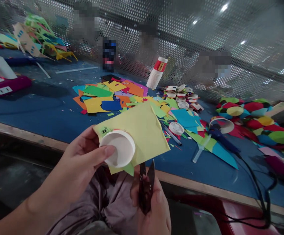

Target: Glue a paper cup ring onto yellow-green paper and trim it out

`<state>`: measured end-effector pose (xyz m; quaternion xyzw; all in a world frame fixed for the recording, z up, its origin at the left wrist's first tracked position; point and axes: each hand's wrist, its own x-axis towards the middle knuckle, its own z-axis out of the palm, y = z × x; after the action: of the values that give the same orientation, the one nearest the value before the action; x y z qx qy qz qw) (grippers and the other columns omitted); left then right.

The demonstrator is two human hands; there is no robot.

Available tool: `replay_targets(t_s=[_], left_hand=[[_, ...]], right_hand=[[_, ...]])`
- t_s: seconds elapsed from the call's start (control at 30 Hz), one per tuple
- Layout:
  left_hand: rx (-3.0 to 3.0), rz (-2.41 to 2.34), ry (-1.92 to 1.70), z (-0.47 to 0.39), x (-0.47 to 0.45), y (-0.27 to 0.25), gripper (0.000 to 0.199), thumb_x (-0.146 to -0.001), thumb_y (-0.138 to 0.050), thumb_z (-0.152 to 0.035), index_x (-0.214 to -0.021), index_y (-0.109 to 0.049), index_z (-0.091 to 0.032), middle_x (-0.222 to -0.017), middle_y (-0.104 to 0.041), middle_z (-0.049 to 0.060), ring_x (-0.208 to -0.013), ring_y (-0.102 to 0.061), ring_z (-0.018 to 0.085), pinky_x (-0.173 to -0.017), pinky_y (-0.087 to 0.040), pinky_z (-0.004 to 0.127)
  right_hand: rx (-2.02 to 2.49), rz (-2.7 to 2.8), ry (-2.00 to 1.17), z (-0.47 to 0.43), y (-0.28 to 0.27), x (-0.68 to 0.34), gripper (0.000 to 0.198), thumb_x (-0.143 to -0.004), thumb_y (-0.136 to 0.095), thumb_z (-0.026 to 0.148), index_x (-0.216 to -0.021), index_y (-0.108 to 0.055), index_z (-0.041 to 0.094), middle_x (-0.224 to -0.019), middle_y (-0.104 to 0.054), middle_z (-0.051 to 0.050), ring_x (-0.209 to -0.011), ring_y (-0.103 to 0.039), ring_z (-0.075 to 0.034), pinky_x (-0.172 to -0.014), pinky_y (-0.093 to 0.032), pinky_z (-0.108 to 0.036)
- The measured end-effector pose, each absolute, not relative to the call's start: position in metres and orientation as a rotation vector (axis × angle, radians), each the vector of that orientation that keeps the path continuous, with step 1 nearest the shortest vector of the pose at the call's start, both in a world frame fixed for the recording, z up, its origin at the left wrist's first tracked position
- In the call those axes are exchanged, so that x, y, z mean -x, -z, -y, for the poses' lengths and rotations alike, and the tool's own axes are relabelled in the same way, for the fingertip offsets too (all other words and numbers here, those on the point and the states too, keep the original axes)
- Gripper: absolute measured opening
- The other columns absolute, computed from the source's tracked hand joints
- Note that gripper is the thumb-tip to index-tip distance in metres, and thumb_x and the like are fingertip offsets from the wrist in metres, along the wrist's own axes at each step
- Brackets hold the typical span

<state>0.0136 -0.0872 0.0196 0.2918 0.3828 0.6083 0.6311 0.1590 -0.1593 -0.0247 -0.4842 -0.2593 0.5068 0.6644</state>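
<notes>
matt yellow paper sheet [142, 130], smooth white paper cup [119, 148], dark metal scissors [146, 186], blue felt-like tabletop [41, 111].

Long blue-topped table [46, 107] with pale wooden edge [22, 134], running from 9 o'clock to 4 o'clock. Behind, at 12 o'clock, perforated metal screen [186, 39] catching bright ceiling-light glints toward 1 o'clock. Dark floor [7, 176] at 8 o'clock.
</notes>
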Motion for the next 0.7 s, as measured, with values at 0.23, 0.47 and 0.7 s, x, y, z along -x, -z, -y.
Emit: replay_targets(t_s=[0.23, 0.47, 0.7], left_hand=[[-0.559, -0.852, -1.235, 0.091, -0.024, -0.024, 0.050, -0.053, -0.109, -0.034, -0.096, -0.087, -0.023, -0.091, -0.081, 0.005, -0.075, -0.075, 0.017, -0.062, -0.063, 0.018], [-0.574, -0.882, -1.284, 0.098, -0.032, -0.025, 0.048, -0.053, -0.108, -0.033, -0.093, -0.084, -0.020, -0.092, -0.082, 0.006, -0.072, -0.074, 0.017, -0.059, -0.062, 0.018], [-0.715, -0.897, -1.362, 0.108, -0.036, -0.019, 0.042, -0.058, -0.108, -0.036, -0.084, -0.079, -0.020, -0.082, -0.080, 0.003, -0.071, -0.070, 0.013, -0.065, -0.062, 0.017]], right_hand=[[0.993, 0.623, -1.365, 0.163, 0.028, -0.166, 0.059, -0.081, -0.080, 0.079, -0.091, -0.072, 0.022, -0.058, -0.050, 0.006, -0.052, -0.036, -0.010, -0.052, -0.022, -0.023], [1.031, 0.625, -1.333, 0.168, 0.023, -0.164, 0.059, -0.083, -0.079, 0.078, -0.089, -0.071, 0.021, -0.056, -0.058, 0.003, -0.049, -0.034, -0.008, -0.049, -0.022, -0.020], [1.092, 0.579, -1.324, 0.172, 0.028, -0.166, 0.063, -0.078, -0.080, 0.084, -0.092, -0.073, 0.022, -0.060, -0.054, 0.004, -0.054, -0.038, -0.011, -0.052, -0.028, -0.022]])
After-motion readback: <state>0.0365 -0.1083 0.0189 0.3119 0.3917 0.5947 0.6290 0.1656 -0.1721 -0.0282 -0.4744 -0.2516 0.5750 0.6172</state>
